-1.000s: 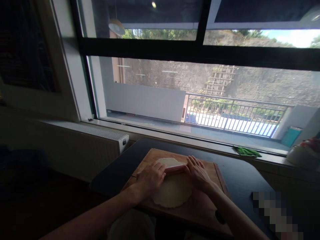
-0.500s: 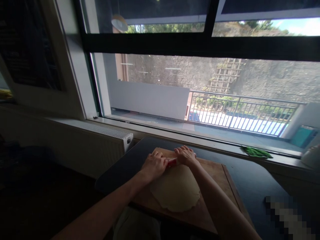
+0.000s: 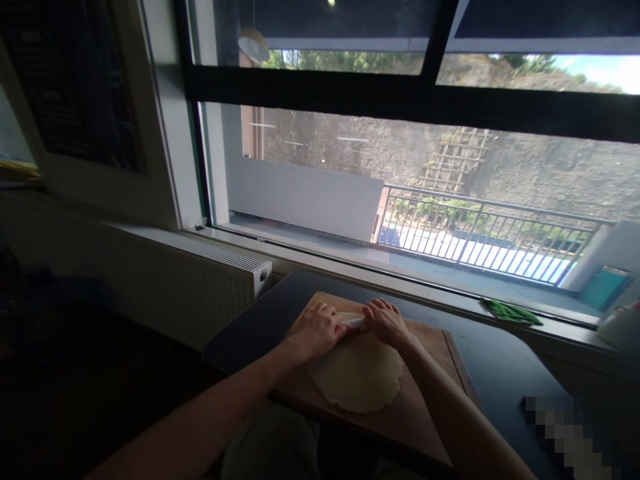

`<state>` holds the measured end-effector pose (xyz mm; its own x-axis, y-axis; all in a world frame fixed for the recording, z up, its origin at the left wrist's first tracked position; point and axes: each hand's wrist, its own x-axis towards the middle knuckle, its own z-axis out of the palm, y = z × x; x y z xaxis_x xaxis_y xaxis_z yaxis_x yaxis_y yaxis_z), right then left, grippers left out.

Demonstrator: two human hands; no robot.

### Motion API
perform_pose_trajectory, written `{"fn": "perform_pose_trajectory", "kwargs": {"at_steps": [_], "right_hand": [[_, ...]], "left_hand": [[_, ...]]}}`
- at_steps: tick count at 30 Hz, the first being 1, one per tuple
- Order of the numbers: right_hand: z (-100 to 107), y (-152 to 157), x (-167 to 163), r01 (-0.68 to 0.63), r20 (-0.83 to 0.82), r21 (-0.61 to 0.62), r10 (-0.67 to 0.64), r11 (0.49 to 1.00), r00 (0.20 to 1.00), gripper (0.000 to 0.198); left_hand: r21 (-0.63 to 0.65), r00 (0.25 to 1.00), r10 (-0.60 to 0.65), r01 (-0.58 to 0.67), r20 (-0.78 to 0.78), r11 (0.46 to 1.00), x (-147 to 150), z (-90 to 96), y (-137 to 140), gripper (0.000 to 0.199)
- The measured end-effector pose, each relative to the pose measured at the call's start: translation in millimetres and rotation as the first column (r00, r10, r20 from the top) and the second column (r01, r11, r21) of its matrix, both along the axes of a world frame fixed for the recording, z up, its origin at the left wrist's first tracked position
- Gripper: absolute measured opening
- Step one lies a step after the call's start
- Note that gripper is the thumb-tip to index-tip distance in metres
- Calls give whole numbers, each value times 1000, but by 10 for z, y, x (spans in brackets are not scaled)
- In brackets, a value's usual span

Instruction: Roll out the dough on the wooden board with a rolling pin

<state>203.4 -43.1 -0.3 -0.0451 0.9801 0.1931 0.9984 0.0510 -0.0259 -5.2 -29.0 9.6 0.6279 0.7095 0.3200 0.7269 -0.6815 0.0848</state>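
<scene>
A flat, pale sheet of dough (image 3: 360, 377) with an uneven rim lies on a wooden board (image 3: 434, 341). Across its far part rests a pale cylinder (image 3: 355, 323), like a rolling pin or a bottle; most of it is covered by my hands. My left hand (image 3: 316, 330) is curled over the cylinder's left end. On the right end lies my right hand (image 3: 387, 323), its fingers bent forward over it. Both forearms reach in from the bottom, the right one crossing above the board.
The board sits on a dark table (image 3: 505, 360) below a large window. A white radiator (image 3: 220, 293) stands at the left. On the sill lie a green cloth (image 3: 510, 311) and, farther right, a pale container (image 3: 620, 327). A blurred-out patch (image 3: 565, 427) covers the table's right side.
The view has shifted slightly. The cylinder has turned under my hands: a red part showed between them before, a pale part shows now. My right fingers are more bent.
</scene>
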Motion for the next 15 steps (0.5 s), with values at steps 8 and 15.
{"fn": "perform_pose_trajectory", "kwargs": {"at_steps": [8,15], "right_hand": [[104,158,-46,-28,-26,-37,27,999,999,42],[-163,-1070,-36,-114,-74,215,133,970,988,44]], "left_hand": [[-90,988,134,-141,-79,986,86,-10,416,49],[-85,999,-55,54,-2,995,123,-26,-9,51]]}}
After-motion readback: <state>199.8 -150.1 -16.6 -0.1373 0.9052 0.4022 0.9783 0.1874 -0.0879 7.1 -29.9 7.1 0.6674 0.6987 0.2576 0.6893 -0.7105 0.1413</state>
